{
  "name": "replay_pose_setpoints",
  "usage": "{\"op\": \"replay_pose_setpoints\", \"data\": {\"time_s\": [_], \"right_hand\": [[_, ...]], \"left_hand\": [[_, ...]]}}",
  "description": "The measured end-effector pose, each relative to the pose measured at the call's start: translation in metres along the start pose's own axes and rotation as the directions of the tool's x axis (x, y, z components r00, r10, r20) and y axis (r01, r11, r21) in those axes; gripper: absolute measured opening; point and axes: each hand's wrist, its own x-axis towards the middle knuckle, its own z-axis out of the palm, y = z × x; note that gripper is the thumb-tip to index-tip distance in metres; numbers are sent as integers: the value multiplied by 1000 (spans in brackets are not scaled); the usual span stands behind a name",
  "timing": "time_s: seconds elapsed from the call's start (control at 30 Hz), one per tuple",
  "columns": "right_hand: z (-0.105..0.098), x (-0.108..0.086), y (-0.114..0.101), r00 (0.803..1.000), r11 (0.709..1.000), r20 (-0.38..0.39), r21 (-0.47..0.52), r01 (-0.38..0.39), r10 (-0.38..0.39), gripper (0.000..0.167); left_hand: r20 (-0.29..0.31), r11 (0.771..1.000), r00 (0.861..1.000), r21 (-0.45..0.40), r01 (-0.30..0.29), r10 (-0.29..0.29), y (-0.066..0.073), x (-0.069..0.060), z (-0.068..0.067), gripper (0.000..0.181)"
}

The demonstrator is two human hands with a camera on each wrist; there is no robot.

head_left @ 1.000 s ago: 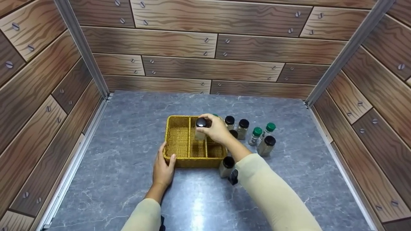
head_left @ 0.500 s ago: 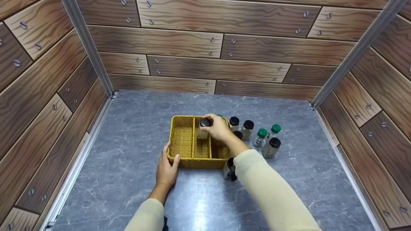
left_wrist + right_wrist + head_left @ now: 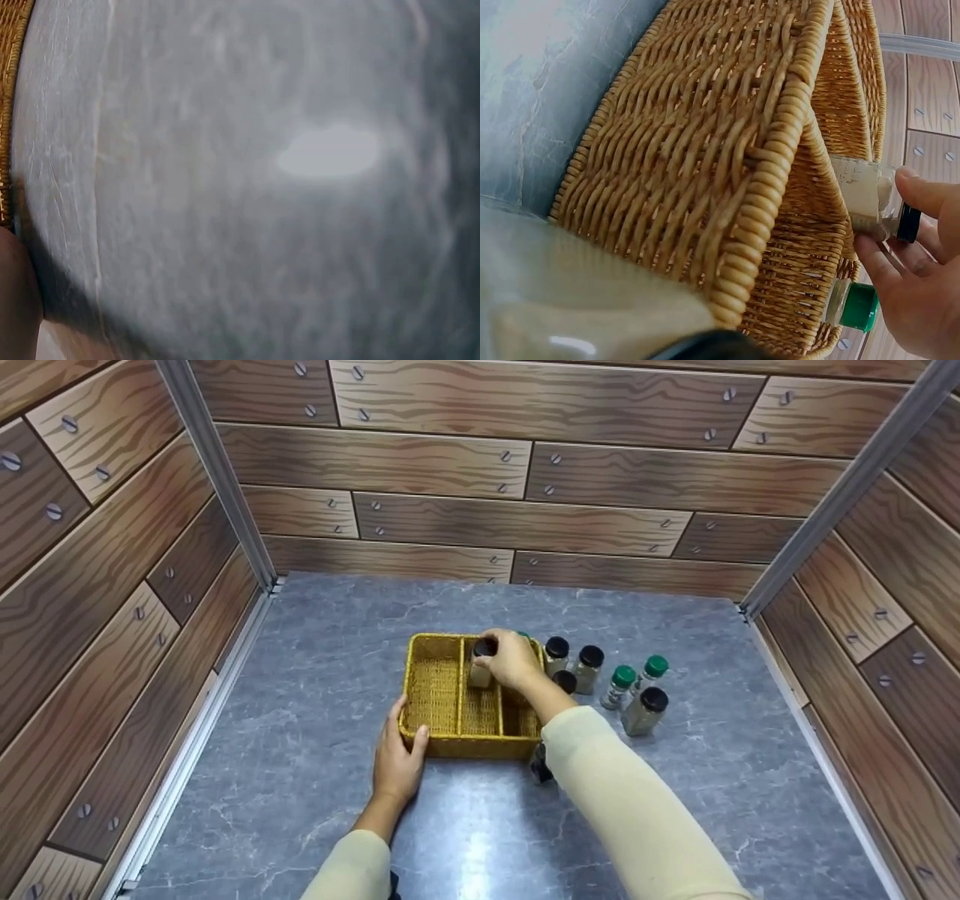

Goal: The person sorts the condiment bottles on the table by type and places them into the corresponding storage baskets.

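A wicker basket [image 3: 480, 747] with three compartments stands on the grey table. My left hand [image 3: 397, 769] holds its near left corner, fingers along the side and thumb at the front rim. With my right hand [image 3: 511, 660] I grip a black-lidded spice jar [image 3: 481, 673] by its top, upright in the back of the middle compartment. In the right wrist view, thumb and fingers pinch this jar [image 3: 859, 187] near the lid; whether its base touches the basket floor cannot be seen. A green-lidded jar [image 3: 859, 306] is in the right compartment, partly hidden by the hand.
Right of the basket stand several black-lidded jars [image 3: 589, 667] and two smaller green-lidded jars [image 3: 619, 686]. Another jar [image 3: 577, 285] looms close in the right wrist view, near the basket's front. Wood-patterned walls [image 3: 600, 472] enclose the table.
My right hand has lowered the black-lidded jar slightly into the middle compartment. The left hand keeps its place on the basket. The whole head view has shifted a little.
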Motion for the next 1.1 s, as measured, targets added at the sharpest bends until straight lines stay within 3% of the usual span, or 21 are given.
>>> {"op": "replay_pose_setpoints", "data": {"time_s": [0.2, 0.53, 0.8, 1.1], "right_hand": [[3, 7, 1, 1000, 999, -20, -46, 13, -14, 53], [6, 13, 1, 1000, 994, 16, -108, 11, -9, 56], [6, 15, -1, 1000, 996, 12, -95, 2, 0, 59], [10, 16, 0, 999, 986, 9, -159, 48, -47, 60]], "left_hand": [[-7, 1000, 1000, 11, -7, 7, -2, 0, 0, 65], [15, 1000, 1000, 0, 17, -17, -1, 0, 0, 67], [15, 1000, 1000, 3, 22, -22, 1, 0, 0, 67], [7, 1000, 1000, 9, 10, -10, -1, 1, 0, 67]]}}
